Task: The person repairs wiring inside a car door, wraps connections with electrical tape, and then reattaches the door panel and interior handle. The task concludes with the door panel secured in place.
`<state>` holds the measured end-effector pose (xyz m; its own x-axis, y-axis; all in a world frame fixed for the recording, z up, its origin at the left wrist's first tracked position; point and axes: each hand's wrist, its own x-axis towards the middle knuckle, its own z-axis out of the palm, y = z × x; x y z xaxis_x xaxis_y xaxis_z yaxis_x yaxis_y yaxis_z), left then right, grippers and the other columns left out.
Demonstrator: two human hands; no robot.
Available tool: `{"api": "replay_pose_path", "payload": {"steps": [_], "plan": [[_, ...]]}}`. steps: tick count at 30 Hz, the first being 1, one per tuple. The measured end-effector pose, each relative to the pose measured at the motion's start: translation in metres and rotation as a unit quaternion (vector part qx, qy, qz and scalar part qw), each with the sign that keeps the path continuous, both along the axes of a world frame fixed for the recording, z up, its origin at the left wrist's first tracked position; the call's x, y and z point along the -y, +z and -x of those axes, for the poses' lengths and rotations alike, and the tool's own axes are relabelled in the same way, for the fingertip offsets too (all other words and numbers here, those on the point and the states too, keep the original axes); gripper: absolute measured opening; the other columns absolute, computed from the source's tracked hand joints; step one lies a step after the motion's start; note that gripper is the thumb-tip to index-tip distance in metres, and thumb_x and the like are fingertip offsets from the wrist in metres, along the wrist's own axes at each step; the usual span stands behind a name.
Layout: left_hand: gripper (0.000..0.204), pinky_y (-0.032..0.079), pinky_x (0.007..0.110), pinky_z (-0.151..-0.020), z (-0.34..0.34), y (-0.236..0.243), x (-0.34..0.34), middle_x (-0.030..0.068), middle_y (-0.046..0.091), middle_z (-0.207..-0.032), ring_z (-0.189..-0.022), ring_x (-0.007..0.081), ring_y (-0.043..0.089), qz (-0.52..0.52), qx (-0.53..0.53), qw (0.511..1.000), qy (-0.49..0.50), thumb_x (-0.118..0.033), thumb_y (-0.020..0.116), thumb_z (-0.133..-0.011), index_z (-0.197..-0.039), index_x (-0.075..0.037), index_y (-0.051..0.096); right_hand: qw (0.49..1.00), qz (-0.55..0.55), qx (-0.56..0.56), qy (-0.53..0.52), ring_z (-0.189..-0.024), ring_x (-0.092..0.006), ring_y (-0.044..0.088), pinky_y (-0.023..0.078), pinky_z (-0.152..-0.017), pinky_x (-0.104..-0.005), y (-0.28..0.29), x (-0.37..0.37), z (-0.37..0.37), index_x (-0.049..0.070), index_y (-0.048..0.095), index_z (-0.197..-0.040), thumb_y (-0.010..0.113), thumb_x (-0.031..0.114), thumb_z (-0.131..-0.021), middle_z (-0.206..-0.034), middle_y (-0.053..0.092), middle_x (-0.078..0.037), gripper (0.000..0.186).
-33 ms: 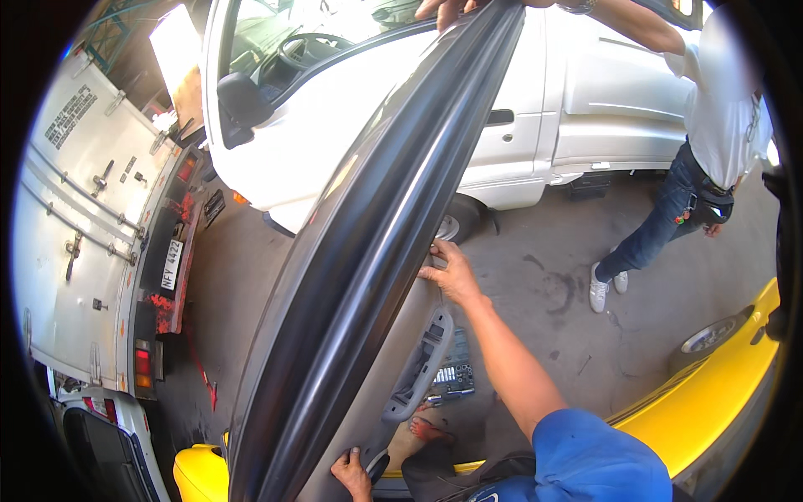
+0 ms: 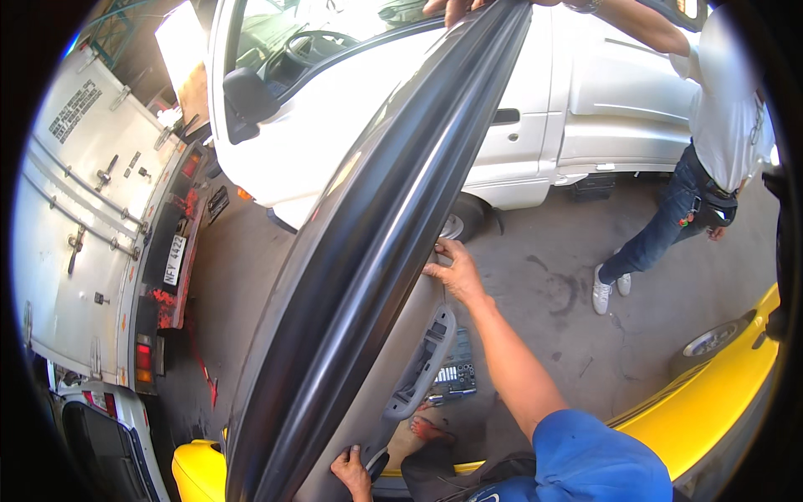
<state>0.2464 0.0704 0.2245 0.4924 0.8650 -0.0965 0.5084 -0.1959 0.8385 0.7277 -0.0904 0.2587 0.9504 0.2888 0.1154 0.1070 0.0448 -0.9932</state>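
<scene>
A long, dark ribbed door edge (image 2: 376, 234) runs diagonally up the middle, joined to a grey door panel (image 2: 360, 418) with a recessed handle piece (image 2: 422, 364). My right hand (image 2: 450, 272) grips the panel's upper right edge with thumb and fingers. Lower down, near the bottom edge of the view, my left hand (image 2: 351, 473) has its thumb and fingers closed on the same panel. A co-worker's hand (image 2: 452, 12) holds the top end of the dark piece.
A co-worker (image 2: 723, 109) in a white shirt stands at right. A white small truck (image 2: 585, 100) is behind, a box truck (image 2: 75, 226) at left. Yellow bodywork (image 2: 711, 402) curves along the lower right. An open tool case (image 2: 454, 376) lies on the concrete floor (image 2: 544, 335).
The view has shifted very slightly; both my hands and the co-worker's hold stay as they were.
</scene>
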Motion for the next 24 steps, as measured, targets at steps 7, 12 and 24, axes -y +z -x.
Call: {"api": "replay_pose_path", "payload": {"steps": [7, 12, 24], "plan": [[0.021, 0.053, 0.037, -0.075, -0.023, 0.008, 0.001, 0.0186, 0.072, -0.076, -0.071, 0.0188, 0.064, -0.127, 0.002, 0.992, 0.004, -0.009, 0.076, -0.089, -0.094, 0.011, 0.073, 0.987, -0.012, 0.083, -0.135, -0.12, -0.028, 0.064, 0.057, -0.096, -0.0375, -0.028, -0.025, 0.025, 0.0, 0.064, -0.137, 0.085, 0.022, -0.09, -0.121, 0.066, -0.016, 0.056], [0.021, 0.051, 0.036, -0.066, -0.025, 0.005, 0.005, 0.0173, 0.067, -0.069, -0.063, 0.0204, 0.063, -0.161, -0.002, 0.987, 0.012, -0.013, 0.077, -0.087, -0.093, 0.007, 0.076, 0.998, -0.016, 0.037, -0.055, -0.101, -0.026, 0.071, 0.06, -0.088, -0.0372, -0.085, -0.021, 0.19, -0.002, 0.067, -0.127, 0.075, 0.02, -0.1, -0.104, 0.069, -0.012, 0.036], [0.028, 0.058, 0.035, -0.072, -0.026, -0.015, -0.009, 0.0194, 0.078, -0.082, -0.073, 0.023, 0.076, -0.211, 0.083, 0.974, -0.002, -0.019, 0.078, -0.085, -0.104, 0.001, 0.081, 0.95, 0.016, -0.124, 0.286, -0.07, -0.0225, 0.075, 0.06, -0.054, -0.0361, -0.145, -0.116, 0.425, -0.011, 0.069, -0.106, 0.076, 0.026, -0.09, -0.087, 0.076, -0.018, 0.04]]}}
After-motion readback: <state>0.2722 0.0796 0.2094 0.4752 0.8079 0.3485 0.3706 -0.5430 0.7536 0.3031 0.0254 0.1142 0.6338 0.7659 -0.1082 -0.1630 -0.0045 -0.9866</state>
